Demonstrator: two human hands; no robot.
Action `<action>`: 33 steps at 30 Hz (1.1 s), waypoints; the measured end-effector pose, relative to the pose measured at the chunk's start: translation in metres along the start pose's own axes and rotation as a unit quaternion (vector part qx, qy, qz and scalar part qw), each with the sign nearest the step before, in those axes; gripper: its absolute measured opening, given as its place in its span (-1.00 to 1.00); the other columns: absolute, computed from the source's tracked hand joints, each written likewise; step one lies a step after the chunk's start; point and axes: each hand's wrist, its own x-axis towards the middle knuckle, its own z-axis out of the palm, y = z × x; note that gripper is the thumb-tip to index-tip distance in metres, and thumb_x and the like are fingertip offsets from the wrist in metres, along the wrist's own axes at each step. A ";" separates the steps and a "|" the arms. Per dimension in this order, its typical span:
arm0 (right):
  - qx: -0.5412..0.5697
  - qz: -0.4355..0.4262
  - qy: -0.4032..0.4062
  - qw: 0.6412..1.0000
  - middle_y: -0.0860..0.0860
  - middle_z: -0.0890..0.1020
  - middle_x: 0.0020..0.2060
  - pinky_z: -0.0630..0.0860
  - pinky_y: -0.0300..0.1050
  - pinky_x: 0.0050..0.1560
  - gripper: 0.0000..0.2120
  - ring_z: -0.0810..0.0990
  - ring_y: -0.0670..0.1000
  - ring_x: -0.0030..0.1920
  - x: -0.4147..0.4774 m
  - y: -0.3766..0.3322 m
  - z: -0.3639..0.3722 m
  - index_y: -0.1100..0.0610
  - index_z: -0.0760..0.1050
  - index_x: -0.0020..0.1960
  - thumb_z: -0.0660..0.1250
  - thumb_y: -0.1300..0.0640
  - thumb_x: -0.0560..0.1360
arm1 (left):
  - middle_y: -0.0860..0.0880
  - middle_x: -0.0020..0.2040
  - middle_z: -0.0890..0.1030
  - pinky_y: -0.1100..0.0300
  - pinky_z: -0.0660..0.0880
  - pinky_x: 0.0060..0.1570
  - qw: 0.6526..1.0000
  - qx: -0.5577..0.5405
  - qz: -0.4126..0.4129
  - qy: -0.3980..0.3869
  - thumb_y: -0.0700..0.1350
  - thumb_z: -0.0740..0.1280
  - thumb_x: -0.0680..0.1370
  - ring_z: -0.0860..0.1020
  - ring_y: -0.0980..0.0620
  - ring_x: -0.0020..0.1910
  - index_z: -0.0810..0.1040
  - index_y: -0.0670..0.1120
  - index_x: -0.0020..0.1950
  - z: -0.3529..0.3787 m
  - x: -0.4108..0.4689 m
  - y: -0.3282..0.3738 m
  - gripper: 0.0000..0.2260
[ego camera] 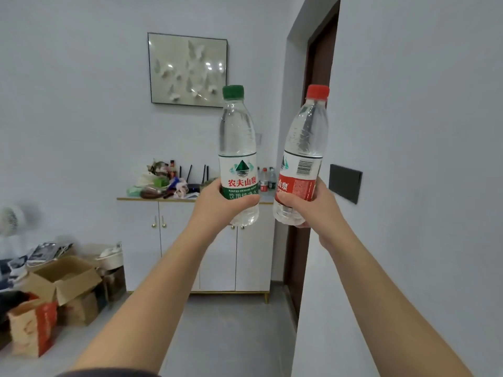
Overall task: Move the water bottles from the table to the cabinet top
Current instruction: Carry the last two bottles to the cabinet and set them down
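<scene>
My left hand grips a clear water bottle with a green cap and green label, held upright in the air. A second bottle, with a red cap and red label, leans slightly right in my right hand. Both are raised at arm's length in front of a white cabinet against the far wall. The cabinet top shows between and behind the bottles, where several small bottles stand at its right end. No table is in view.
Clutter, bags and a router cover the cabinet top's left and middle. Open cardboard boxes and paper bags sit on the floor at left. A wall corner and dark doorway stand at right. A framed picture hangs above.
</scene>
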 end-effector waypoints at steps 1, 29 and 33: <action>-0.002 0.001 0.000 1.000 -0.12 0.63 0.16 0.61 0.08 0.15 -0.34 0.63 -0.07 0.13 0.003 -0.002 0.001 -0.07 0.40 0.38 0.59 0.00 0.35 | 0.08 -0.01 0.66 0.17 0.58 -0.16 1.000 -0.005 0.001 0.002 -0.07 0.57 0.36 0.62 0.09 -0.03 0.56 0.02 0.13 0.000 0.003 0.002 -0.61; 0.021 0.033 0.012 0.999 -0.20 0.59 0.04 0.54 -0.23 -0.13 -0.47 0.59 -0.14 0.06 0.102 0.066 0.033 -0.18 0.39 0.20 0.58 0.06 0.37 | 0.10 -0.02 0.67 0.01 0.62 0.03 0.999 0.024 0.008 0.021 -0.05 0.59 0.33 0.63 0.11 0.00 0.58 0.01 0.14 0.012 0.116 -0.051 -0.58; 0.023 0.031 0.023 0.999 -0.15 0.61 0.09 0.60 -0.13 -0.01 -0.44 0.61 -0.10 0.09 0.147 0.093 0.038 -0.14 0.41 0.24 0.59 0.07 0.35 | 0.12 -0.03 0.65 0.05 0.61 0.03 0.999 0.020 0.011 0.022 -0.07 0.60 0.33 0.62 0.13 -0.02 0.54 0.06 0.09 0.027 0.159 -0.075 -0.60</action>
